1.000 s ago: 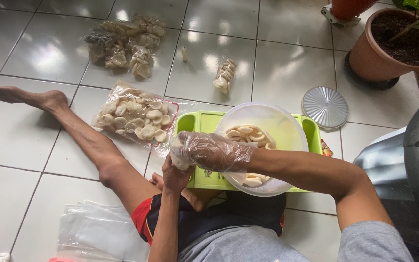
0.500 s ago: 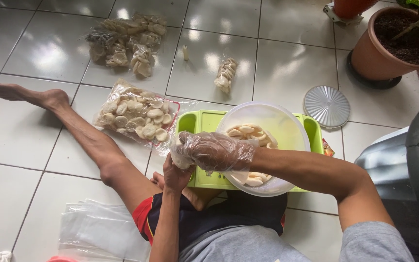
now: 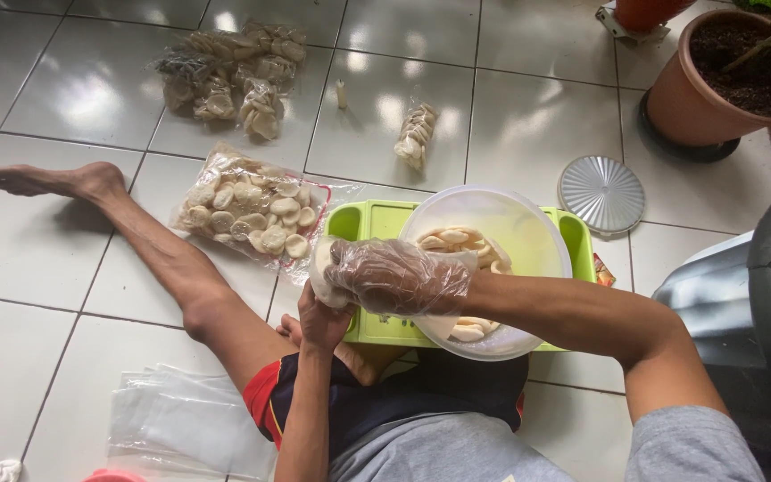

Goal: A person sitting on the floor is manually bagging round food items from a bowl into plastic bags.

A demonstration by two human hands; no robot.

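White tiled floor (image 3: 510, 98); potted plant (image 3: 733, 80), green tray (image 3: 377, 223), filled cracker bags (image 3: 225, 67).

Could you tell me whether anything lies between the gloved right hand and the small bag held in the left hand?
Nothing visible does. The gloved right hand is right at the mouth of the small bag, which the left hand holds from below. The bowl of crackers lies behind them on the green tray, not between.

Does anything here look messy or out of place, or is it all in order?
Mostly orderly. The oddities: a round metal lid lies by itself on the tiles, apart from any container, and one small bag of crackers sits alone, away from the pile of bags. Nothing looks spilled or broken.
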